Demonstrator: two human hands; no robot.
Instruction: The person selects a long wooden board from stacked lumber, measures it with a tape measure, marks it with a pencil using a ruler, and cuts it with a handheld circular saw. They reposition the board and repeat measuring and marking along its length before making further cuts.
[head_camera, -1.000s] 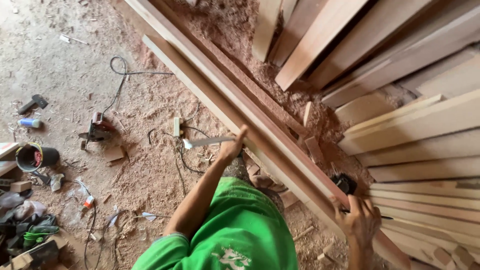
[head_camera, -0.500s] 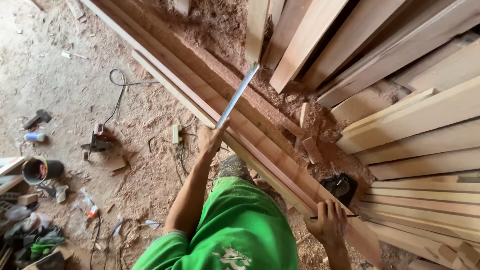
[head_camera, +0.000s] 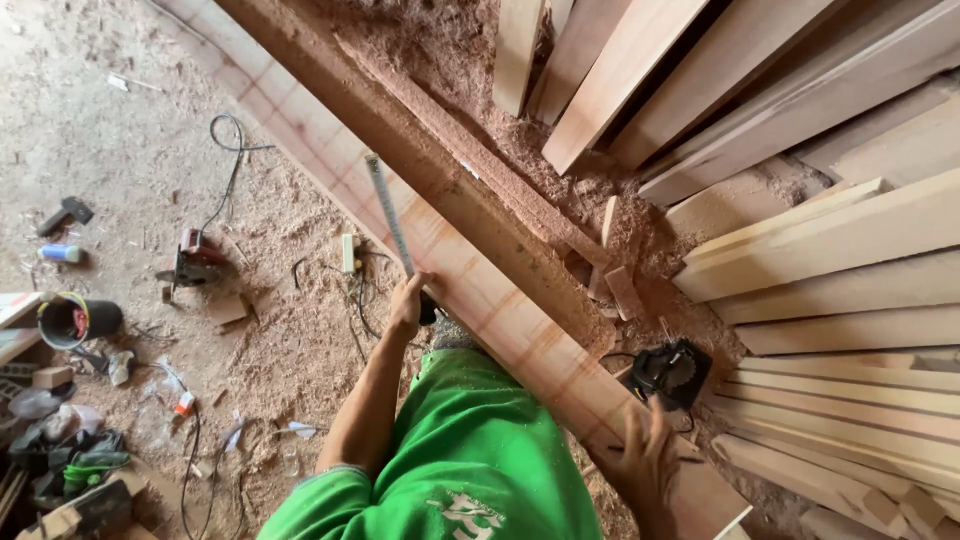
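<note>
Measuring across a long plank

The left hand (head_camera: 408, 300) was closed around a steel rule (head_camera: 389, 214) laid up across the plank (head_camera: 505, 310), while the right hand (head_camera: 645, 462) pressed flat, fingers spread, on the plank's near end (a pencil may have been under it; I could not tell). The measuring step seemed in hand; marking would call for a steady rule.

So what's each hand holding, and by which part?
The left hand grips a metal ruler by its near end. The right hand holds nothing; it rests flat on the long plank.
</note>
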